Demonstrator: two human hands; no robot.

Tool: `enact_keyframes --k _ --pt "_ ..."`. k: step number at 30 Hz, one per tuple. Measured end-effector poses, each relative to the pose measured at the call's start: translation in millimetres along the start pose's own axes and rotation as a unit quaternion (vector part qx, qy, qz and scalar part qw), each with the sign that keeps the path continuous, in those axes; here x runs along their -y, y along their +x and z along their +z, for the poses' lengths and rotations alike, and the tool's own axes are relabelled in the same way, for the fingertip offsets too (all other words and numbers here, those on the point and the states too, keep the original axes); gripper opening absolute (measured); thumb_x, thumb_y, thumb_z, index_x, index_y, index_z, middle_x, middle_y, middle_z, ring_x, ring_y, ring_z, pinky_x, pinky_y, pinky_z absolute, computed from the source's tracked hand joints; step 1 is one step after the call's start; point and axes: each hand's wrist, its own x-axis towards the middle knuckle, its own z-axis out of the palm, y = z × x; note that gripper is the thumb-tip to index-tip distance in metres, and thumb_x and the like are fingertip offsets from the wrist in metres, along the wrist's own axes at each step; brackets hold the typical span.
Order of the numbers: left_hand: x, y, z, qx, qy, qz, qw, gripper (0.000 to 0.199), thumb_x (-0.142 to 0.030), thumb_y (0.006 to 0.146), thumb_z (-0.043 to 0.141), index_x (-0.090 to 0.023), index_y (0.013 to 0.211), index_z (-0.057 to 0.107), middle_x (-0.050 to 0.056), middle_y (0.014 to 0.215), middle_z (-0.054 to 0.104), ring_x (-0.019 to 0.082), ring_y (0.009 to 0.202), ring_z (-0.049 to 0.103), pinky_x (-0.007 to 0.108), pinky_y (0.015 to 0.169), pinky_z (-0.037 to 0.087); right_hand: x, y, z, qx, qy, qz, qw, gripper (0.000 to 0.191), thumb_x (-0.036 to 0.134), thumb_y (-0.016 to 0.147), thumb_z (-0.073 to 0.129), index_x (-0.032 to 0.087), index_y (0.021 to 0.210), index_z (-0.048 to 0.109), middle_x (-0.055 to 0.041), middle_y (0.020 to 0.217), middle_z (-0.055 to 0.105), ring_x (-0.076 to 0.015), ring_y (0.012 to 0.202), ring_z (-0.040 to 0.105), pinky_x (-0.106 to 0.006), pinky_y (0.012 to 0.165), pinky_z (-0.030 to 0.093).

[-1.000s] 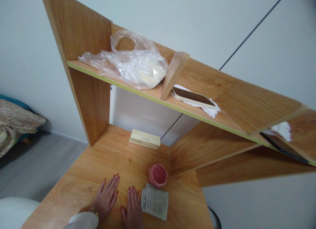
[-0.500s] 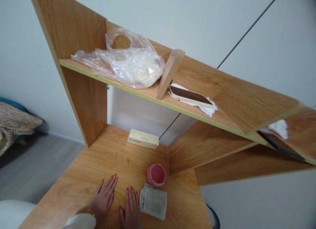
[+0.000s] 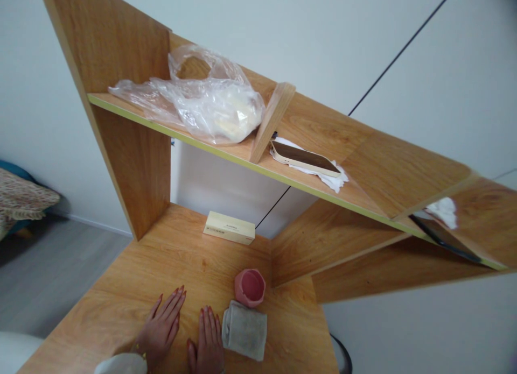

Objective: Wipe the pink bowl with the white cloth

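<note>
Both hands rest flat on the wooden desk [image 3: 92,304] with nothing in them. My left hand [image 3: 161,325] has its fingers stretched out and pointing up and to the right. Beside it, my right hand [image 3: 207,341] lies palm down, thumb a little apart. Just right of that hand is a folded grey cloth [image 3: 244,331], very close to the fingers. Behind the cloth stands a pink faceted cup [image 3: 250,288], its inside partly visible. A cream-coloured long box [image 3: 229,227] lies at the back of the desk.
Above the desk runs a wooden shelf [image 3: 161,127]. It carries a clear plastic bag [image 3: 218,110] with something pale inside, and a phone [image 3: 305,157] on white tissue [image 3: 337,181]. A second dark flat device [image 3: 444,239] lies farther right. An upright side panel [image 3: 133,169] bounds the left.
The whole scene has shifted slightly left in view as the camera moved. Both hands stay flat on the desk, and the cloth, cup and box keep their places.
</note>
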Motion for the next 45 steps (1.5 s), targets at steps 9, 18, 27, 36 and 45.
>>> enact_keyframes --k 9,18,27,36,45 --pt "-10 14 -36.5 0.005 0.03 0.026 0.999 0.062 -0.021 0.087 0.034 -0.022 0.148 0.023 0.005 0.135 0.056 0.016 0.125 0.05 0.032 0.11 0.025 -16 -6 13 -0.019 0.018 -0.029 0.999 0.063 0.047 0.09 0.042 0.028 0.147 0.023 -0.0049 0.131 0.057 -0.0263 0.118 0.055 -0.044 0.095 0.048" --pt "-9 12 -38.2 0.043 0.046 0.021 0.998 0.073 -0.014 0.079 0.036 -0.023 0.149 0.017 0.003 0.14 0.051 0.017 0.128 0.047 0.033 0.112 0.024 -9 0 7 -0.043 0.038 -0.017 0.998 0.062 0.048 0.09 0.042 0.03 0.146 0.024 -0.0041 0.128 0.06 -0.0263 0.115 0.057 -0.045 0.097 0.047" --pt "-10 13 -40.2 0.014 0.041 0.024 0.999 0.069 -0.015 0.083 0.034 -0.024 0.149 0.014 0.002 0.137 0.054 0.016 0.124 0.05 0.031 0.109 0.027 -11 -1 8 -0.027 0.014 -0.024 0.999 0.062 0.047 0.091 0.041 0.028 0.147 0.022 -0.0048 0.128 0.06 -0.0267 0.114 0.058 -0.045 0.092 0.05" --pt "-9 12 -35.6 0.003 0.059 0.031 0.998 0.066 -0.016 0.084 0.034 -0.023 0.148 0.021 0.003 0.137 0.054 0.015 0.126 0.048 0.031 0.11 0.024 -12 -1 8 -0.033 0.02 -0.024 0.999 0.064 0.05 0.09 0.042 0.029 0.147 0.023 -0.0046 0.128 0.06 -0.0265 0.115 0.058 -0.044 0.095 0.048" --pt "-3 2 -8.6 0.005 0.055 0.017 0.998 0.067 -0.017 0.082 0.032 -0.022 0.148 0.023 0.004 0.136 0.056 0.015 0.124 0.05 0.033 0.112 0.019 -1 3 0 -0.053 0.027 -0.004 0.998 0.054 0.045 0.093 0.036 0.029 0.145 0.03 -0.0022 0.128 0.06 -0.0237 0.117 0.057 -0.043 0.097 0.046"
